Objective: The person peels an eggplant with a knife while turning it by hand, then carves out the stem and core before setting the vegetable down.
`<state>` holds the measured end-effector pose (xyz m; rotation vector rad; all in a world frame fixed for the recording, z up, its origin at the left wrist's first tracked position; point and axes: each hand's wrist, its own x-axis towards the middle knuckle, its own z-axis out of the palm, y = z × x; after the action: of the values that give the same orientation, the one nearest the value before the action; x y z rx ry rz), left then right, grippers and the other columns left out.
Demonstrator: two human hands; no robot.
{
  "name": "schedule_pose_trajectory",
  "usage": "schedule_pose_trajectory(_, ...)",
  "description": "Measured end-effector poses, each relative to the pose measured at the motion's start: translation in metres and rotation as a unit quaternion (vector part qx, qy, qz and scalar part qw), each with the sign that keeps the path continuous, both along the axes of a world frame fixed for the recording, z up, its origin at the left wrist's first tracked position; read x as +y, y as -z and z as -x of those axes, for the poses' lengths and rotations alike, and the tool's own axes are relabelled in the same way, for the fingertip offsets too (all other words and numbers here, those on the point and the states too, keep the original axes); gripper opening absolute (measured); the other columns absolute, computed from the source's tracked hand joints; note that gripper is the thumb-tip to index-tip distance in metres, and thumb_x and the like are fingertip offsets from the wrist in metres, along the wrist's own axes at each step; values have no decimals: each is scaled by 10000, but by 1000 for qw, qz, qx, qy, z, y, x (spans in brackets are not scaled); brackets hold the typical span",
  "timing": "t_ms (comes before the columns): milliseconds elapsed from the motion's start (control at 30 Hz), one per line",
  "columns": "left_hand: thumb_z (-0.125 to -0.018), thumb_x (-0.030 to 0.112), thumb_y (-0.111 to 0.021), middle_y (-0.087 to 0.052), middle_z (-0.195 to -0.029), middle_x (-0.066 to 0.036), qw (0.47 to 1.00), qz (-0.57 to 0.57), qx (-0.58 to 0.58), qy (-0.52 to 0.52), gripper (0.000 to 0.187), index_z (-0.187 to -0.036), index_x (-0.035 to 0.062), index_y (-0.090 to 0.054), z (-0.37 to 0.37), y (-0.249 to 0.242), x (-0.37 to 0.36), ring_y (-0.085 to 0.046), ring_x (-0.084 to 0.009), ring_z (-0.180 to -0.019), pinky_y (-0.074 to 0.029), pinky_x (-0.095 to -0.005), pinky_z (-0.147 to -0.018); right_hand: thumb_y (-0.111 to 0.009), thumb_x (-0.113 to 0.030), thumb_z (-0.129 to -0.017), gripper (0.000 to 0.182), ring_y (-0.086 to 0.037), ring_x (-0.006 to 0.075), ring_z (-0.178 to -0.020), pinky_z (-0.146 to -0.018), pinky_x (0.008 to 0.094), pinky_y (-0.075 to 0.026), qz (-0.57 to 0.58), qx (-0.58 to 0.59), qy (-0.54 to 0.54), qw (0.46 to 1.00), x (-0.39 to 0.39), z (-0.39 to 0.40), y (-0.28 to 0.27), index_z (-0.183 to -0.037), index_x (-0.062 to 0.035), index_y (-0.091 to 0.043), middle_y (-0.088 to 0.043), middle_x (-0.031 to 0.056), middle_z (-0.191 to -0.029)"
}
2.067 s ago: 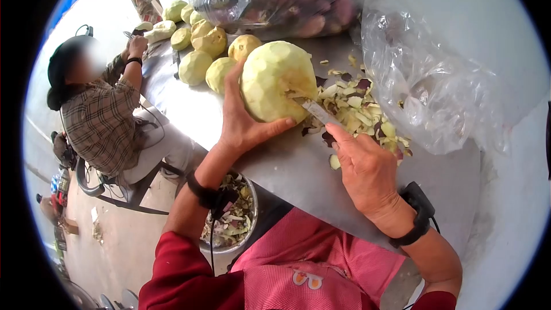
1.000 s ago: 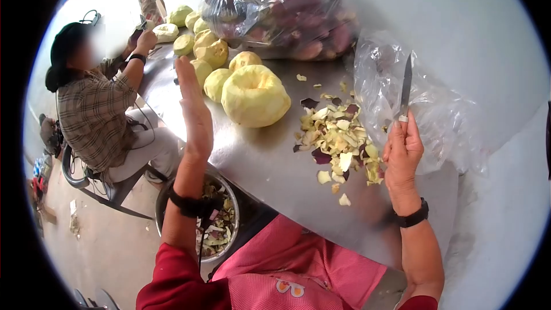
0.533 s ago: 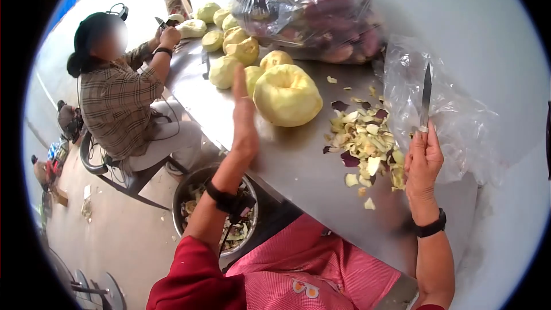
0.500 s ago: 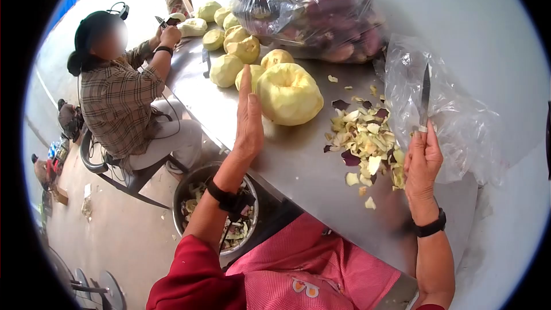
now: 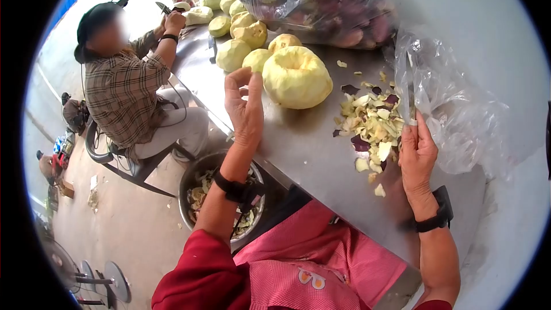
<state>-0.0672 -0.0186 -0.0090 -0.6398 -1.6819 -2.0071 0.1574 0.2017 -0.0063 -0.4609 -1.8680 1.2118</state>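
My left hand (image 5: 245,109) is raised over the table's edge, fingers loosely curled and apart, holding nothing. Beside it sits a large peeled eggplant (image 5: 298,83), pale yellow, with a hollow in its top. Smaller peeled eggplants (image 5: 233,55) stand behind it in a group. In my right hand (image 5: 418,158) is a knife (image 5: 411,89), its blade pointing up and away from me. To the left of that hand lies a heap of peelings (image 5: 370,120), pale with dark purple skin. The fingers hide most of the knife's handle.
A full bag of purple eggplants (image 5: 327,8) stands at the back of the metal table (image 5: 304,149). Crumpled clear plastic (image 5: 459,109) lies on the right. Below the table's left edge is a metal bowl (image 5: 183,195) of scraps. A co-worker (image 5: 123,86) sits at the left, holding a knife.
My left hand's fingers have gone from straight to curled. The knife in my right hand now leans slightly left, and that hand is closer to the peelings. The whole view has shifted a little.
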Motion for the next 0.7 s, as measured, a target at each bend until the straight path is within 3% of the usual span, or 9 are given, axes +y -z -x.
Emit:
schedule_pose_trajectory(167, -852, 270, -779, -588, -908, -34, 996, 86, -16, -8, 403, -1066, 17, -549, -3, 1, -5, -544, -94, -777, -464, -268, -672, -601, -98, -979, 444, -371, 48, -703, -651, 181, -353, -2, -4, 6, 1000, 2, 0, 4, -1405, -3, -522, -411, -67, -750)
schedule_pose_trajectory(233, -822, 294, -810, -601, -810, -33, 987, 131, -76, 57, 408, -975, 14, -555, -6, -1, -12, -550, -100, -706, -463, -262, -622, -604, -97, -978, 445, -380, 47, -711, -661, 179, -359, 1, 0, 5, 1000, 6, 0, 6, -1405, -5, -523, -425, -68, -759)
schedule_pose_trajectory(267, -807, 306, -826, -608, -761, -32, 978, 154, -106, 90, 416, -930, 12, -559, -5, 0, -15, -553, -103, -671, -463, -259, -598, -586, -107, -994, 458, -388, 22, -618, -542, 178, -343, -19, -11, 0, 1000, 10, 0, 8, -1430, -6, -487, -478, -64, -760)
schedule_pose_trajectory(300, -796, 295, -841, -620, -714, -43, 975, 197, -67, 76, 405, -886, 10, -568, 1, 3, -20, -569, -108, -651, -473, -254, -599, -567, -117, -1010, 472, -396, -3, -524, -422, 178, -327, -38, -22, -5, 999, 13, -1, 11, -1454, -6, -451, -530, -60, -761)
schedule_pose_trajectory(467, -795, 201, -844, -664, -767, -57, 967, 225, -55, 108, 341, -891, 12, -576, -2, 6, -28, -615, -112, -690, -507, -265, -627, -570, -117, -1009, 477, -394, -4, -523, -422, 175, -328, -19, -13, -9, 1000, 13, 3, 14, -1457, -9, -448, -533, -58, -770)
schedule_pose_trajectory(700, -877, 0, -694, -679, -882, -45, 961, 247, -50, 114, 154, -975, 4, -575, -1, 12, -31, -654, -94, -815, -538, -239, -746, -580, -122, -1006, 491, -395, -1, -520, -425, 172, -338, -14, -18, -11, 1000, 15, 1, 14, -1463, -12, -440, -538, -57, -786)
